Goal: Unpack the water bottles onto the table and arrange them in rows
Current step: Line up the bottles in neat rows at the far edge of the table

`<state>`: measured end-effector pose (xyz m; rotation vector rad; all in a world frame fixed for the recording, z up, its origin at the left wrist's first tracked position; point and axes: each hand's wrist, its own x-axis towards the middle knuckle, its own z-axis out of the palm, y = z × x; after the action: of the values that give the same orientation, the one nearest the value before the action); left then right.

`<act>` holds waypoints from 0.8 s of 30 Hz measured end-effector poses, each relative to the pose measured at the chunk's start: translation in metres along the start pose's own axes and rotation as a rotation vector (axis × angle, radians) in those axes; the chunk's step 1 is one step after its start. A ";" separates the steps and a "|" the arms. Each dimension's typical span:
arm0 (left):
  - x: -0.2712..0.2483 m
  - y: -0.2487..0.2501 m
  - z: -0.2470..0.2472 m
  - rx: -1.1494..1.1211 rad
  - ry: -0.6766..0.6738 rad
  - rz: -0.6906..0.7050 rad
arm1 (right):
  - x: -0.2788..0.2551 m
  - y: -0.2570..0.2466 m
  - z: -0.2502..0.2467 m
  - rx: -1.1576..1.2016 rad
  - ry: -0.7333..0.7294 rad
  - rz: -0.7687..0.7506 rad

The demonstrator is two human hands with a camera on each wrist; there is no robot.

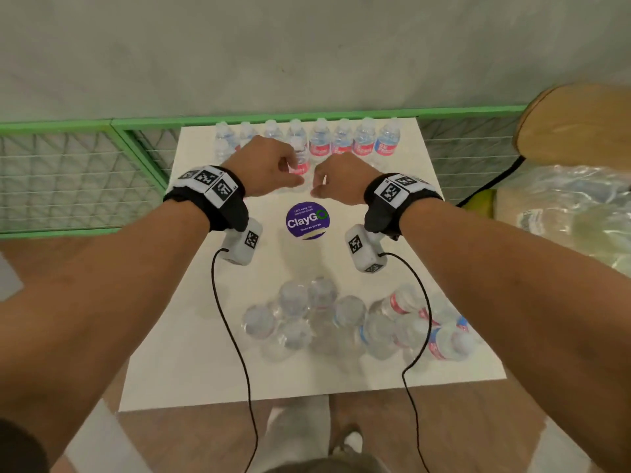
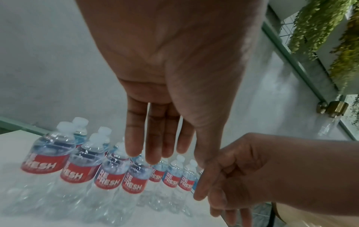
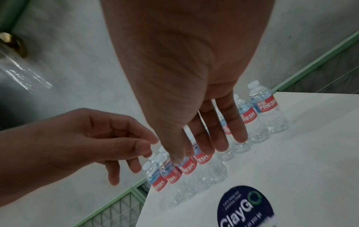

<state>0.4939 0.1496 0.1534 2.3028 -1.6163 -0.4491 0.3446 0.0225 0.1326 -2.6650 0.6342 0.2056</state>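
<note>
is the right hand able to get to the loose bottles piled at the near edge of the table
Probably yes. The right hand holds nothing, and bare table with only the ClayGo sticker lies between it and the loose bottles.

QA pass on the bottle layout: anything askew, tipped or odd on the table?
Yes. The near cluster of bottles is a loose heap, several lying on their sides, unlike the upright far row at the table's back edge. One bottle stands alone in front of that row, between the left hand and right hand.
</note>
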 end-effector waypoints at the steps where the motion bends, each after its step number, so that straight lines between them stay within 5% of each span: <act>1: -0.013 0.006 0.004 0.001 -0.016 0.001 | -0.015 -0.002 0.004 0.014 -0.017 0.006; 14: -0.129 0.029 0.085 0.111 -0.297 -0.077 | -0.120 -0.029 0.082 -0.065 -0.175 -0.092; 24: -0.142 0.033 0.108 0.146 -0.224 -0.077 | -0.133 -0.038 0.094 -0.136 -0.133 -0.174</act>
<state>0.3758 0.2662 0.0808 2.5056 -1.7176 -0.6475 0.2392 0.1456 0.0904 -2.7887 0.3564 0.3854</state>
